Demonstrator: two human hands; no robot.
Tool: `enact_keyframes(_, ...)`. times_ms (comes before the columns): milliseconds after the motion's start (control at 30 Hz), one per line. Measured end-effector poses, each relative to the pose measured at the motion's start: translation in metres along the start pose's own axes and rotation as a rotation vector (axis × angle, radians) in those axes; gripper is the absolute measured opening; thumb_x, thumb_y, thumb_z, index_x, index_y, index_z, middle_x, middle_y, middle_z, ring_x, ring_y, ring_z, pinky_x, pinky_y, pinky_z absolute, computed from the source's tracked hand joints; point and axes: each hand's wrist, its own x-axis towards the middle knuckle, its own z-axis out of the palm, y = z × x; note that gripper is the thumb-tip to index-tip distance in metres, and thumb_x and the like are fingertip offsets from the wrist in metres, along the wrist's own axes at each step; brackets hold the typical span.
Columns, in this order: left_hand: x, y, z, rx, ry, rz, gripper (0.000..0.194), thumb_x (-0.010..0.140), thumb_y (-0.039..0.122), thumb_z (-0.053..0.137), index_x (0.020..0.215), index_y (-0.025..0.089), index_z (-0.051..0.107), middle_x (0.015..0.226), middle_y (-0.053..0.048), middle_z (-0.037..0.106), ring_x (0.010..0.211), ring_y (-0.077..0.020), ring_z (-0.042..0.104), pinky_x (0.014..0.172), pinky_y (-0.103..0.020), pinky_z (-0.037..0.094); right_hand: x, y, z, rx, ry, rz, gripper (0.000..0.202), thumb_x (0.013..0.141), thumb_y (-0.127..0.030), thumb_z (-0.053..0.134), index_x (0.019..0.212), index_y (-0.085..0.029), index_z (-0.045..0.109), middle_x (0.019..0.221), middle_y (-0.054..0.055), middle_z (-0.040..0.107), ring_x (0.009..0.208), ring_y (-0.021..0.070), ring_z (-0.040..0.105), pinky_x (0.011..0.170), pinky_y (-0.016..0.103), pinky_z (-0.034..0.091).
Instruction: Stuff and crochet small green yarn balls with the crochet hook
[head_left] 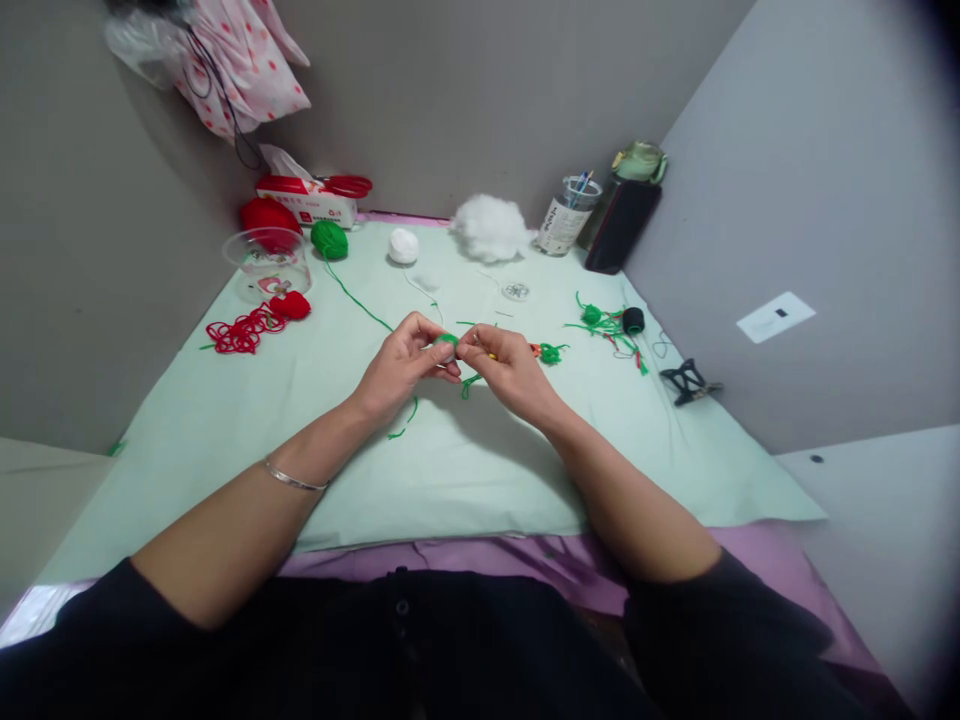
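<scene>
My left hand (409, 360) is closed in a pinch around a small piece of green yarn work (448, 340), above the middle of the table. At the other side of this piece are the closed fingertips of my right hand (506, 365). A bit of yellow shows by the right fingers; what they hold is too small to make out. Green yarn runs from a green ball (330, 240) towards my left hand, and white yarn from a white ball (403, 246) does too. Loose green yarn ends (470, 384) lie beneath the hands.
Red yarn (247, 328) and a clear plastic cup (264, 270) stand left, near a tissue box (322, 207). White stuffing (491, 228), a jar with pens (568, 222) and a dark phone-like slab (621, 228) are behind. Green scraps (592, 315) and a black thread spool (633, 320) lie right.
</scene>
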Motion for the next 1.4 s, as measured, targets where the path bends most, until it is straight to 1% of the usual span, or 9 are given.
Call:
enact_keyframes(167, 0.002, -0.003, 0.0, 0.066, 0.087, -0.012, 0.024, 0.079, 0.025, 0.075, 0.085, 0.021, 0.052, 0.065, 0.004, 0.066, 0.052, -0.0117, 0.063, 0.052, -0.025, 0.055, -0.006, -0.005, 0.006, 0.007, -0.097, -0.031, 0.016, 0.091, -0.031, 0.052, 0.079, -0.019, 0.056, 0.071, 0.0, 0.065, 0.061, 0.013, 0.048, 0.059, 0.027, 0.032)
enact_keyframes(333, 0.004, -0.008, 0.003, 0.092, 0.181, -0.075, 0.021, 0.075, 0.014, 0.068, 0.076, 0.022, 0.049, 0.05, 0.007, 0.058, 0.04, -0.0102, 0.052, 0.039, -0.02, 0.041, -0.005, 0.002, 0.02, -0.223, -0.044, -0.026, 0.012, 0.089, -0.025, 0.053, 0.077, -0.021, 0.051, 0.066, -0.002, 0.064, 0.055, 0.012, 0.041, 0.059, 0.027, 0.029)
enact_keyframes(500, 0.001, 0.001, 0.009, 0.02, 0.15, -0.138, 0.015, 0.082, 0.018, 0.062, 0.078, 0.021, 0.049, 0.058, 0.004, 0.064, 0.048, -0.0111, 0.059, 0.048, -0.022, 0.05, 0.0, 0.009, 0.019, -0.484, 0.146, -0.029, 0.017, 0.085, -0.032, 0.066, 0.077, -0.022, 0.056, 0.059, -0.005, 0.052, 0.057, 0.0126, 0.039, 0.061, 0.028, 0.025)
enact_keyframes(667, -0.005, 0.007, 0.012, -0.056, 0.059, -0.124, 0.025, 0.084, 0.031, 0.074, 0.084, 0.019, 0.052, 0.076, 0.001, 0.069, 0.069, -0.0133, 0.071, 0.068, -0.028, 0.06, 0.002, 0.009, 0.009, -0.287, 0.184, -0.02, 0.022, 0.089, -0.037, 0.06, 0.074, -0.021, 0.056, 0.059, -0.004, 0.05, 0.057, 0.0121, 0.04, 0.059, 0.028, 0.028)
enact_keyframes(767, -0.004, 0.006, 0.01, -0.087, 0.039, -0.099, 0.032, 0.078, 0.031, 0.081, 0.087, 0.019, 0.052, 0.075, 0.003, 0.068, 0.072, -0.0132, 0.071, 0.072, -0.029, 0.061, 0.001, 0.005, 0.001, -0.205, 0.125, -0.043, 0.024, 0.091, -0.04, 0.059, 0.078, -0.02, 0.058, 0.058, -0.005, 0.048, 0.056, 0.0116, 0.036, 0.059, 0.028, 0.028)
enact_keyframes(867, -0.002, 0.007, 0.008, -0.091, 0.051, -0.102, 0.028, 0.08, 0.03, 0.078, 0.087, 0.019, 0.053, 0.075, 0.001, 0.069, 0.072, -0.0133, 0.071, 0.072, -0.029, 0.061, -0.001, -0.001, -0.004, -0.166, 0.029, -0.075, 0.022, 0.094, -0.038, 0.055, 0.085, -0.019, 0.06, 0.061, -0.005, 0.05, 0.058, 0.0117, 0.036, 0.06, 0.028, 0.029)
enact_keyframes(1167, 0.004, -0.006, 0.005, 0.039, 0.164, -0.052, 0.016, 0.074, 0.015, 0.067, 0.081, 0.021, 0.054, 0.057, 0.006, 0.061, 0.047, -0.01, 0.055, 0.048, -0.023, 0.046, -0.006, -0.006, 0.01, -0.065, -0.139, -0.049, 0.019, 0.094, -0.03, 0.052, 0.081, -0.019, 0.059, 0.072, -0.001, 0.061, 0.063, 0.0131, 0.045, 0.062, 0.028, 0.032)
enact_keyframes(1300, 0.005, -0.009, 0.001, 0.078, 0.226, -0.034, 0.021, 0.076, 0.016, 0.068, 0.086, 0.022, 0.051, 0.058, 0.007, 0.061, 0.05, -0.0113, 0.059, 0.055, -0.024, 0.049, -0.006, -0.001, 0.012, -0.196, -0.13, -0.064, 0.017, 0.096, -0.028, 0.05, 0.086, -0.019, 0.06, 0.071, -0.002, 0.058, 0.064, 0.0135, 0.046, 0.063, 0.028, 0.031)
enact_keyframes(1400, 0.004, -0.005, -0.001, 0.078, 0.265, -0.022, 0.026, 0.078, 0.019, 0.07, 0.088, 0.022, 0.046, 0.065, 0.006, 0.065, 0.059, -0.0129, 0.067, 0.065, -0.028, 0.055, -0.007, -0.003, -0.001, -0.245, -0.178, -0.073, 0.018, 0.099, -0.031, 0.05, 0.098, -0.019, 0.063, 0.078, -0.001, 0.062, 0.069, 0.0143, 0.05, 0.066, 0.028, 0.035)
